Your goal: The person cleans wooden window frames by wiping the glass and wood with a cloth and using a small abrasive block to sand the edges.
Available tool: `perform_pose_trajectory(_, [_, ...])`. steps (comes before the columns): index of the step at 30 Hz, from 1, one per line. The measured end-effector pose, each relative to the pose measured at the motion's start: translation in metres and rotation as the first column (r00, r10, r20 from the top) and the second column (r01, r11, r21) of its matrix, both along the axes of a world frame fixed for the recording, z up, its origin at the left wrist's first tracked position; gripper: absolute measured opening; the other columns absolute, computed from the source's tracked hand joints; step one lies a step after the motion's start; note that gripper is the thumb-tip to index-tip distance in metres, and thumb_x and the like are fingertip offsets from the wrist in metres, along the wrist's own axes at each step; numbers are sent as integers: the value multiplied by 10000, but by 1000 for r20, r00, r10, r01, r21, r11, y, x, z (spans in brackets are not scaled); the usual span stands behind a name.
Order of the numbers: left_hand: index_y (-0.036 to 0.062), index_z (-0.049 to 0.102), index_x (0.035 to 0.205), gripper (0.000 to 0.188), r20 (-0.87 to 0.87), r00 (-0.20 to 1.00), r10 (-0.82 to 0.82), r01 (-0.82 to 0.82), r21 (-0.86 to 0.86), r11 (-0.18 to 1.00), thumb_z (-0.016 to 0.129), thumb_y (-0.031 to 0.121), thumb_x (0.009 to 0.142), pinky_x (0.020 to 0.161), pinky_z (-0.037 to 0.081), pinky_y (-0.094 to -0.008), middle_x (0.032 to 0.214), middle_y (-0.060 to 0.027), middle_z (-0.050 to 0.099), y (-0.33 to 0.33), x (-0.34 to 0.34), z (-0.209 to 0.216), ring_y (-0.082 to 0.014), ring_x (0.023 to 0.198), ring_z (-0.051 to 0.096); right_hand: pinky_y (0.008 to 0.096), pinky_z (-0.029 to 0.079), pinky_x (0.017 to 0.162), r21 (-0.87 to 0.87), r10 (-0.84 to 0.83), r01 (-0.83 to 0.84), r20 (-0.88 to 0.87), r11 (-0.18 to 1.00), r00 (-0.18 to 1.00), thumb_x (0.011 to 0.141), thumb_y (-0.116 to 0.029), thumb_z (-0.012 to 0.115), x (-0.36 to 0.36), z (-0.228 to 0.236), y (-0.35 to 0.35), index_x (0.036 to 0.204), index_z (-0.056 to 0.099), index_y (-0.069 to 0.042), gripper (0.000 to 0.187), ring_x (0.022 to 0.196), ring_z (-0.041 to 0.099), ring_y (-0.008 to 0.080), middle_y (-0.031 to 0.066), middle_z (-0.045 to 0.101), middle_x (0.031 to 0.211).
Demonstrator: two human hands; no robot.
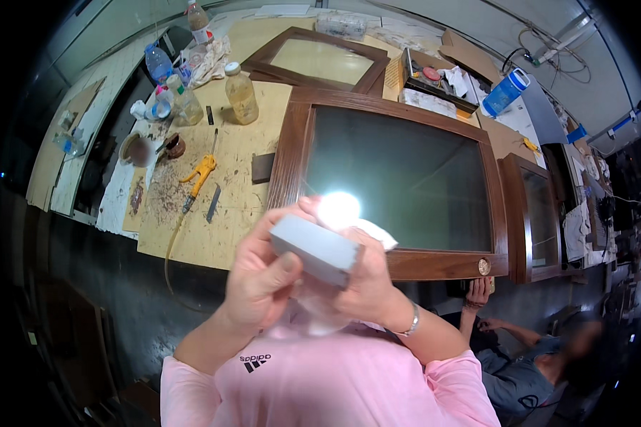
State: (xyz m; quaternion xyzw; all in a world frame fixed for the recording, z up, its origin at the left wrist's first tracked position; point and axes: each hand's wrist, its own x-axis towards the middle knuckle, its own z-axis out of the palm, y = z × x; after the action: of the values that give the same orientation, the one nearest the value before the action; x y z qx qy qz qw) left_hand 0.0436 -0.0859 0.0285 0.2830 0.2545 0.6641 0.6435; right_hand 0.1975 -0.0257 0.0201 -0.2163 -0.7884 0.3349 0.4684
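Held grey block (pixel 315 249) at frame centre, above framed glass (pixel 399 178); left hand (pixel 260 281) and right hand (pixel 367 285) fingers pinching its ends. Best kept level, cloth (pixel 374 231) tucked clear.

Lying on the plywood workbench (pixel 242 206): glazed wooden frame (pixel 395 178) at centre, yellow air gun (pixel 201 173) and bottles (pixel 241 92) upper left.

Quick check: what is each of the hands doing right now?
Left hand: closed on the grey block, thumb on its near face.
Right hand: gripping the block's other end, with a white cloth bunched behind the fingers.
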Motion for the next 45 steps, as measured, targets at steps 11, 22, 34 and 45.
perform_pose_trajectory(11, [-37,390,1460,820,-511,855,-92,149,71,986,830,229,821,1042,448,-347,1319,-130,548,-3,-7,4,-237,1212,564,306,516,840,-318,-5,-65,-215,946,977,804,-100,815,-10,13,0,1279,609,0,527,933,653,173,84,681,1046])
perform_pose_trajectory(22, [75,634,1297,625,-886,-95,454,275,415,867,791,155,698,1025,486,-445,1197,-168,614,13,-77,13,-331,1096,612,326,536,780,-586,-400,250,-141,771,905,922,-93,589,27,-42,17,1175,493,30,298,868,653,162,99,627,957])
perform_pose_trajectory(34, [9,694,1160,484,-869,-30,494,422,437,795,631,-6,681,1086,395,-525,1213,-159,654,106,-63,-55,-404,1148,559,311,565,721,-626,-456,292,-115,723,882,930,-81,590,31,-40,17,1059,516,64,208,790,670,159,111,650,888])
perform_pose_trajectory(45, [12,655,1187,440,-853,-119,508,366,438,821,696,107,760,1082,379,-513,1105,-170,620,145,-68,-58,-384,1087,551,305,580,740,-688,-442,206,-184,696,878,933,-51,594,30,-39,16,1091,523,67,209,829,682,157,104,648,913])
